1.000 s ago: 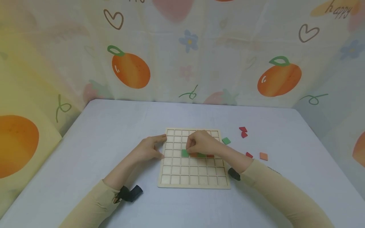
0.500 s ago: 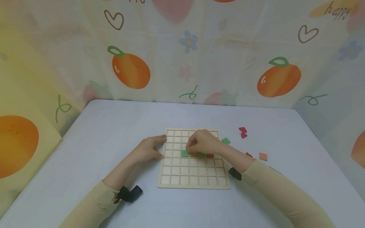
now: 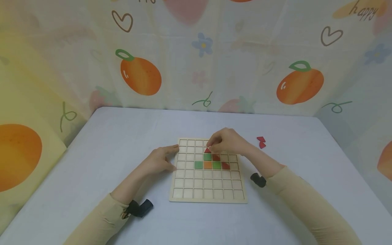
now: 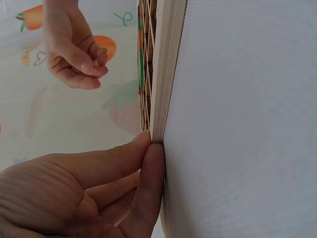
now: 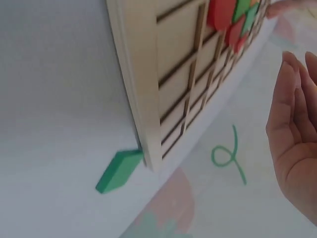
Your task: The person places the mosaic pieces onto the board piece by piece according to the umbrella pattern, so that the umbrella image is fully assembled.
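A pale wooden grid board [image 3: 208, 200] lies on the table, with a row of green [image 3: 198, 165], orange [image 3: 208, 165], green and red pieces. Behind that row are another green tile [image 3: 207, 157], a red piece [image 3: 215, 157] and a pointed red piece [image 3: 207, 150]. My left hand [image 3: 156, 160] touches the board's left edge, thumb and forefinger spread; the left wrist view shows its fingertips against the rim. Above the board's back part is my right hand [image 3: 228, 141], fingers loosely bent, nothing visible in them. In the right wrist view its fingers [image 5: 292, 94] are fairly straight, off the board.
Two red pieces [image 3: 261, 139] lie on the white table [image 3: 128, 126] at the back right. A loose green tile [image 5: 119, 171] rests by the board's corner in the right wrist view. An orange tile [image 3: 283, 165] shows partly behind the right forearm. A fruit-patterned cloth hangs behind.
My right hand has moved up and slightly right, uncovering the coloured pieces beneath it. The forearm now hides the loose green tile and a red piece. My left hand has not moved.
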`<state>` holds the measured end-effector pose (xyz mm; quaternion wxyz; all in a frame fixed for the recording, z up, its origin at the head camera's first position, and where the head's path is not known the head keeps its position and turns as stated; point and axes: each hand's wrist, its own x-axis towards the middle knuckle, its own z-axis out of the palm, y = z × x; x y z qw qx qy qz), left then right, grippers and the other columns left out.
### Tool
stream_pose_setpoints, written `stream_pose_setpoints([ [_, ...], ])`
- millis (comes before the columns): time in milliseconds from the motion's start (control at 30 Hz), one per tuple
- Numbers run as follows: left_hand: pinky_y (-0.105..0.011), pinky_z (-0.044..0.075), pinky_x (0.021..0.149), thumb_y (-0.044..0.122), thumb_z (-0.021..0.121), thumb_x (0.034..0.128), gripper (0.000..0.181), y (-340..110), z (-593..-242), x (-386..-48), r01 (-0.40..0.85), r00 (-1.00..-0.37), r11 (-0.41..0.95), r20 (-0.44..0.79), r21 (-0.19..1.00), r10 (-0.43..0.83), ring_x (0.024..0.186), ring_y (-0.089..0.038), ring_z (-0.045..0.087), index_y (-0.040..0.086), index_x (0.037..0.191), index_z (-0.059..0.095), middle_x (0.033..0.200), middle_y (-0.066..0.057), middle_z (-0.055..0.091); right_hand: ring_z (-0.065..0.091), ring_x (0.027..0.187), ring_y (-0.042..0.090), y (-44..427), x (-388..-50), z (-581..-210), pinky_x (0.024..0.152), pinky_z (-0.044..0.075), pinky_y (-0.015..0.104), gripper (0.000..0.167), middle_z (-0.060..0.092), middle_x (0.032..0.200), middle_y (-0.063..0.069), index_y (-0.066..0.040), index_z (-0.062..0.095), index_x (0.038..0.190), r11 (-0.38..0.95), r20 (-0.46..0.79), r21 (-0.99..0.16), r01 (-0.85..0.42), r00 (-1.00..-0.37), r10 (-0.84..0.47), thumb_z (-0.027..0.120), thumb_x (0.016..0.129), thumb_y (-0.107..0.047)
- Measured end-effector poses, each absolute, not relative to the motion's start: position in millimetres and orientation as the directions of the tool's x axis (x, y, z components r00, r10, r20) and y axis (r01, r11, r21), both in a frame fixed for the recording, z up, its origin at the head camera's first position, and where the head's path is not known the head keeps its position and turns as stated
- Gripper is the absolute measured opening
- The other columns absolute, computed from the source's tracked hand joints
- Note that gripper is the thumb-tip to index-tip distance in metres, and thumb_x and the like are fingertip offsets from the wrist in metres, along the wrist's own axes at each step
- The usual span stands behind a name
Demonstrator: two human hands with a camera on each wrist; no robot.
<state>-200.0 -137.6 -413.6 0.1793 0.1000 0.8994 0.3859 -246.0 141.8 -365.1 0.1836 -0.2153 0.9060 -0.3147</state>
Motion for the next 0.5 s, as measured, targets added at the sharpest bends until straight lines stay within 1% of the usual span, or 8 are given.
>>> stream_pose_setpoints([
  [100, -0.027, 0.046, 0.066, 0.003, 0.077, 0.0758, 0.078, -138, -414, -200, 0.035, -0.915, 0.681, -0.251, 0.731, 0.316, 0.056, -0.013, 0.051, 0.006, 0.147, 0.045, 0.162, -0.006, 0.035, 0.066, 0.084, 0.016, 153, -253, -360, 0.077, 0.054, 0.029, 0.022, 0.075, 0.093, 0.003, -0.011, 0.075, 0.108, 0.710, -0.201, -0.666, -0.229, -0.861, -0.467, 0.069, 0.089, -0.021],
  [167, -0.026, 0.046, 0.067, 0.003, 0.077, 0.0760, 0.078, -138, -414, -200, 0.040, -0.914, 0.683, -0.250, 0.730, 0.321, 0.057, -0.013, 0.052, 0.005, 0.147, 0.045, 0.162, -0.007, 0.034, 0.065, 0.087, 0.017, 160, -257, -355, 0.079, 0.053, 0.031, 0.025, 0.074, 0.096, 0.003, -0.012, 0.074, 0.111, 0.721, -0.197, -0.658, -0.217, -0.875, -0.443, 0.069, 0.089, -0.022],
  [367, -0.026, 0.046, 0.067, 0.003, 0.077, 0.0760, 0.078, -139, -414, -201, 0.055, -0.911, 0.680, -0.242, 0.731, 0.333, 0.058, -0.012, 0.053, 0.004, 0.147, 0.045, 0.161, -0.008, 0.035, 0.068, 0.099, 0.027, 190, -272, -346, 0.090, 0.055, 0.041, 0.032, 0.074, 0.106, 0.007, -0.010, 0.070, 0.120, 0.738, -0.192, -0.654, -0.165, -0.908, -0.373, 0.066, 0.092, -0.025],
  [500, -0.026, 0.047, 0.066, 0.004, 0.078, 0.0758, 0.078, -139, -415, -201, 0.060, -0.911, 0.679, -0.238, 0.732, 0.337, 0.058, -0.012, 0.054, 0.004, 0.147, 0.045, 0.161, -0.009, 0.035, 0.068, 0.104, 0.033, 212, -279, -341, 0.094, 0.054, 0.043, 0.032, 0.074, 0.113, 0.012, -0.008, 0.068, 0.121, 0.729, -0.175, -0.671, -0.136, -0.926, -0.335, 0.064, 0.093, -0.023],
])
